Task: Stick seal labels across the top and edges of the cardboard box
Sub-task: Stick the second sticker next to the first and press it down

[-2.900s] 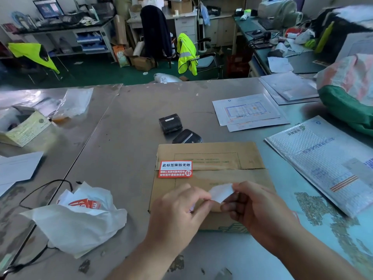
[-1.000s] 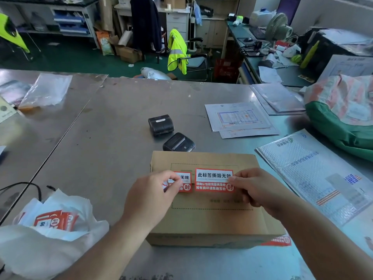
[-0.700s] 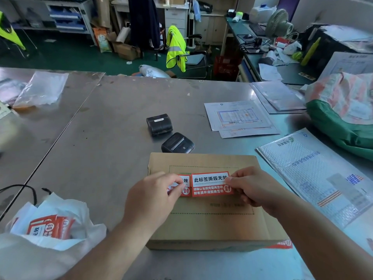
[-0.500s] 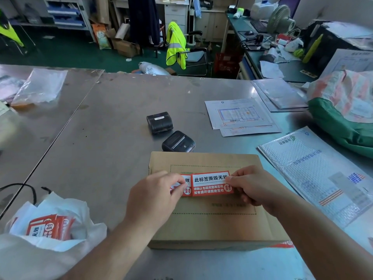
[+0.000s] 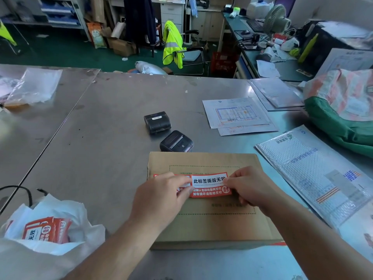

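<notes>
Cardboard box (image 5: 212, 219) flat on the counter (image 5: 101, 138), close to its front edge and about midway along it, long side toward the person. Across the box top, a red and white seal label (image 5: 210, 184) with printed characters, level and near the far half of the lid. Left end of it pinched between thumb and curled fingers of the left hand (image 5: 161, 199); right end gripped the same way by the right hand (image 5: 252, 186), fingertips bent onto the red border. Whether flat on the cardboard or a shade above it, hard to tell. Under the left hand, a second label (image 5: 156, 175), only its red upper strip on show, near the box's left edge. Just past the far edge of the box, a black printer (image 5: 176, 141); behind that, a second printer (image 5: 157, 122). Farther toward the right edge, printed sheets (image 5: 238, 114), and beside the box on that side a padded envelope (image 5: 312, 174). At the right edge, a green and patterned sack (image 5: 339, 122). At the front left corner, a white bag (image 5: 84, 235) with spare labels (image 5: 46, 232) inside, and a black cable (image 5: 26, 190) just beyond it. Toward the far left, a clear bag (image 5: 34, 87).
</notes>
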`<action>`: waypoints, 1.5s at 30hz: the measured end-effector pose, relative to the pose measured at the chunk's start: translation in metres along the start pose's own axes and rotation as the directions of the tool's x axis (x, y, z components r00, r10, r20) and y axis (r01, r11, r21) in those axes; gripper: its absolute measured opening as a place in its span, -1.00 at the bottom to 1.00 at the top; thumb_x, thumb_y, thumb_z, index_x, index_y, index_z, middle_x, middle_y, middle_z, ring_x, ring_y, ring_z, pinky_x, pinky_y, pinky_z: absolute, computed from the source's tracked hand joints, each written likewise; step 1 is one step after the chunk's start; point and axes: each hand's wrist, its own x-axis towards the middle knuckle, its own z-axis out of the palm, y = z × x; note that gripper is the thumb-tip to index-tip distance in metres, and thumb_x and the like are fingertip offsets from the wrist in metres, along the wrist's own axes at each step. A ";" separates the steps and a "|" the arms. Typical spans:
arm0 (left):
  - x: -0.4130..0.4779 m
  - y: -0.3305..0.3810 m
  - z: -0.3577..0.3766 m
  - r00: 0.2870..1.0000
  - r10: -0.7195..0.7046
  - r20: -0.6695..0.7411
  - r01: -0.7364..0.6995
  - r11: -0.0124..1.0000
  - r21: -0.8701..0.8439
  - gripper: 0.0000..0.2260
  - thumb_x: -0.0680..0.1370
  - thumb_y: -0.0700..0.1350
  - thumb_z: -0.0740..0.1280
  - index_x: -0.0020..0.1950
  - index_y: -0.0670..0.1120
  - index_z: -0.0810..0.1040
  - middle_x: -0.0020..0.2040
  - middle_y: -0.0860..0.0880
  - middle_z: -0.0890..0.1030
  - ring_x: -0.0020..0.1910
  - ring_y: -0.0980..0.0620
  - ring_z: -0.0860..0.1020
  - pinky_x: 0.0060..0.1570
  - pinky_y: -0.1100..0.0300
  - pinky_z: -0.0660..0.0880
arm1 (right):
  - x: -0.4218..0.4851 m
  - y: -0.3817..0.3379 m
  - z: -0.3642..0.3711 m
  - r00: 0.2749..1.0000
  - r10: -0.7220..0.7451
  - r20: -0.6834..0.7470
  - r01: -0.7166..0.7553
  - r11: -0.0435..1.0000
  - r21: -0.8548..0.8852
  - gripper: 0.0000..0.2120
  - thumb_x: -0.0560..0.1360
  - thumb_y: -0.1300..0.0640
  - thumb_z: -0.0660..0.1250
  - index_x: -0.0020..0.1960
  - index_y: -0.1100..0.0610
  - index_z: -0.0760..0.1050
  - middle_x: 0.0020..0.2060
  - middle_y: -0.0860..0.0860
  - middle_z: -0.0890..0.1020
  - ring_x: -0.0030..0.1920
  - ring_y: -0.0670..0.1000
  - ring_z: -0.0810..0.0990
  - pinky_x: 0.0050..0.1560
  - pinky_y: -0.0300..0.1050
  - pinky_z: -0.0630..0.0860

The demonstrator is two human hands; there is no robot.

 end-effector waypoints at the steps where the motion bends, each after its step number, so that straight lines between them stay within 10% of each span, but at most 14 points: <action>1: 0.002 0.001 0.000 1.000 0.005 0.017 -0.006 1.000 0.012 -0.77 0.50 0.21 0.32 0.13 0.25 0.61 -0.16 0.12 0.61 -0.15 0.04 0.59 -0.31 0.20 0.44 | 0.000 0.000 0.000 1.000 0.000 -0.005 0.000 1.000 -0.003 -0.77 0.55 0.06 0.36 -0.23 0.14 0.61 -0.66 -0.03 0.47 -0.66 -0.09 0.38 -0.55 -0.28 0.25; 19: 0.010 0.008 0.000 0.988 -0.043 0.151 0.019 0.988 0.155 -0.65 0.53 0.28 0.20 0.28 0.28 0.50 -0.05 0.11 0.60 -0.03 0.05 0.59 -0.21 0.17 0.49 | 0.005 0.004 0.011 0.978 -0.127 -0.167 0.071 0.950 -0.305 -0.56 0.49 -0.13 0.27 -0.31 0.22 0.55 -0.46 0.11 0.65 -0.37 0.14 0.67 -0.29 -0.03 0.61; 45: 0.021 0.025 0.012 0.994 -0.108 -0.008 0.108 0.982 0.157 -0.67 0.47 0.28 0.30 -0.17 0.03 0.58 -0.23 0.07 0.57 -0.27 0.07 0.51 -0.44 0.18 0.24 | 0.004 0.014 0.012 0.937 -0.224 -0.267 0.103 0.910 -0.402 -0.57 0.50 -0.28 0.32 -0.27 0.06 0.36 -0.27 0.04 0.60 -0.23 0.08 0.56 -0.34 -0.09 0.35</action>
